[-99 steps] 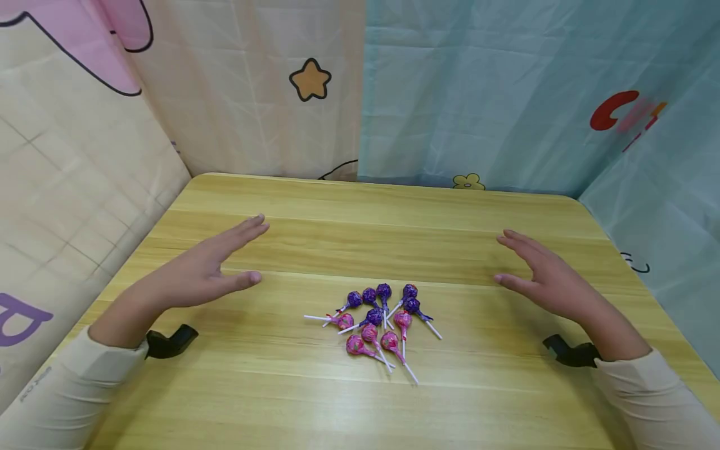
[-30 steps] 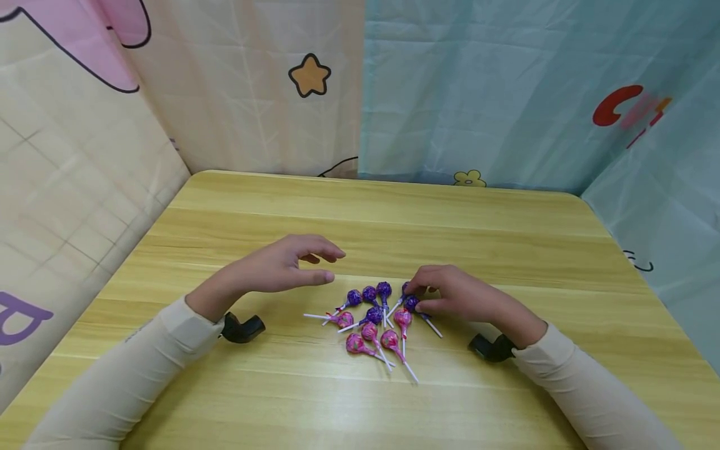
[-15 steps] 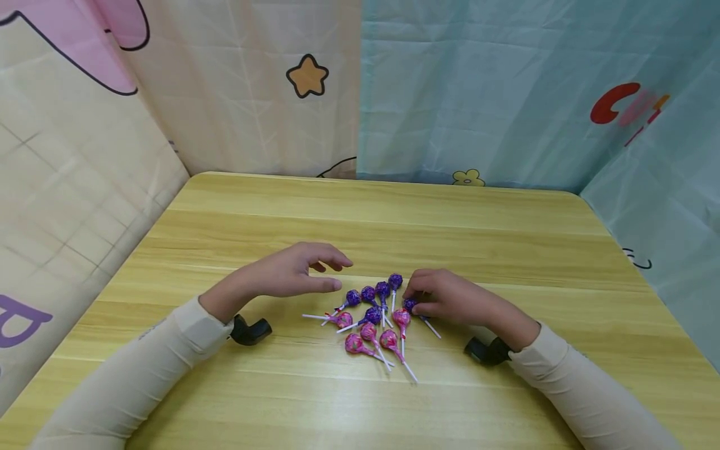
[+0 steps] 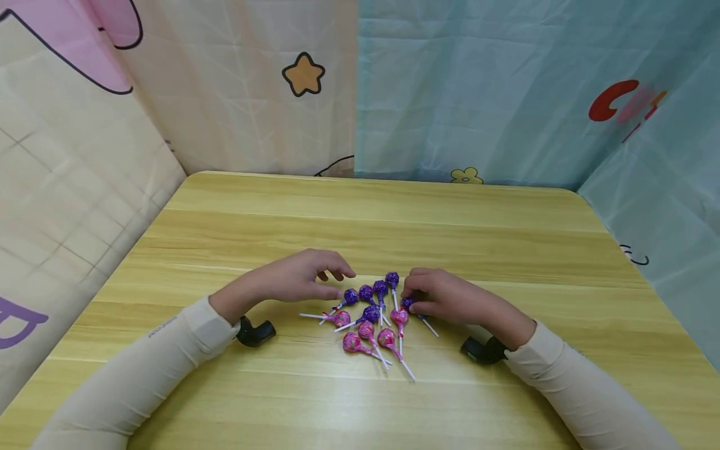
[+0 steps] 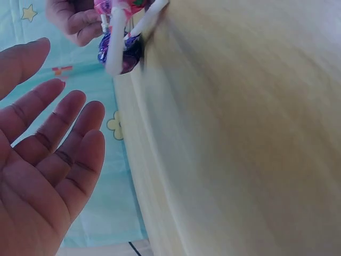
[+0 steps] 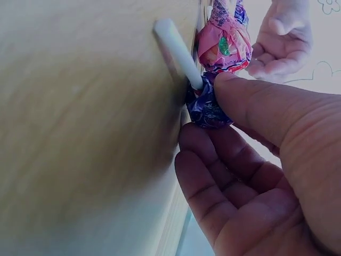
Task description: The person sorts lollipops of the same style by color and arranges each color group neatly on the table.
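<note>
Purple-wrapped and pink-wrapped lollipops lie in a loose cluster mid-table, purple mostly behind pink. My right hand (image 4: 455,299) is at the cluster's right side. Its thumb and fingers pinch the wrapped head of a purple lollipop (image 6: 208,109), whose white stick points toward the front right. Right beside that head is a pink lollipop (image 6: 226,48). Another purple lollipop (image 4: 392,279) lies farthest back. My left hand (image 4: 300,275) hovers at the left of the cluster, fingers relaxed and holding nothing. Its thumb is close to the leftmost purple lollipop (image 4: 351,296); whether they touch cannot be told.
The wooden table (image 4: 270,387) has rounded back corners. Printed curtains (image 4: 478,81) hang behind it and along both sides. A black wrist camera (image 4: 255,332) sits under the left wrist and another black camera (image 4: 482,350) under the right.
Both hands have come inward from the table's sides. One purple lollipop was shifted left beside the other purple ones, and my right hand now pinches another. My left hand has edged closer.
</note>
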`<state>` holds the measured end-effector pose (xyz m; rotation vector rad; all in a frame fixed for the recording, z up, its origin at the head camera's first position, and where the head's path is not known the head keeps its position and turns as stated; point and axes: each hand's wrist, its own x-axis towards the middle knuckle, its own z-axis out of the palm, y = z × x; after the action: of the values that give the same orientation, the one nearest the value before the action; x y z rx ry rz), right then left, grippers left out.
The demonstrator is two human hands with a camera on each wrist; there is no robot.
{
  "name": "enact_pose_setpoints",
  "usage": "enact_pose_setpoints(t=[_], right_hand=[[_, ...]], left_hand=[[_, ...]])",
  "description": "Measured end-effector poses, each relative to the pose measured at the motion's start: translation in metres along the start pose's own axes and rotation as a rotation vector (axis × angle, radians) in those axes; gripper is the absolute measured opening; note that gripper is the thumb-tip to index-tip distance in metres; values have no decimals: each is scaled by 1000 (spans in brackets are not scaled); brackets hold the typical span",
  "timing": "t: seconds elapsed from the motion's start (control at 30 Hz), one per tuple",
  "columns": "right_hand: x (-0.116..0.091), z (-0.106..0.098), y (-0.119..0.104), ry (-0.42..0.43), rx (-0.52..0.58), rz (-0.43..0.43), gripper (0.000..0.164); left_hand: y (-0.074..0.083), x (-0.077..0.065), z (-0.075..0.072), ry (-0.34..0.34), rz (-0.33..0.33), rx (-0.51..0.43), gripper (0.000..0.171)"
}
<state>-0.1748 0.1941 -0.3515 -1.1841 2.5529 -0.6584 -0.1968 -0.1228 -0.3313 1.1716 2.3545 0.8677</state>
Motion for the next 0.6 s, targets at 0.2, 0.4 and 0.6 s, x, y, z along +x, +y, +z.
enact_pose_setpoints(t=[0.2, 0.4, 0.6], right_hand=[[1, 0, -2, -3, -3, 15, 5], [1, -1, -2, -9, 6, 25, 5], [1, 0, -1, -12, 5, 33, 7]], left_hand=[[0, 4, 4, -31, -2, 15, 34], [-2, 7, 7, -37, 0, 22, 32], [-2, 10, 10, -47, 2, 44, 29]])
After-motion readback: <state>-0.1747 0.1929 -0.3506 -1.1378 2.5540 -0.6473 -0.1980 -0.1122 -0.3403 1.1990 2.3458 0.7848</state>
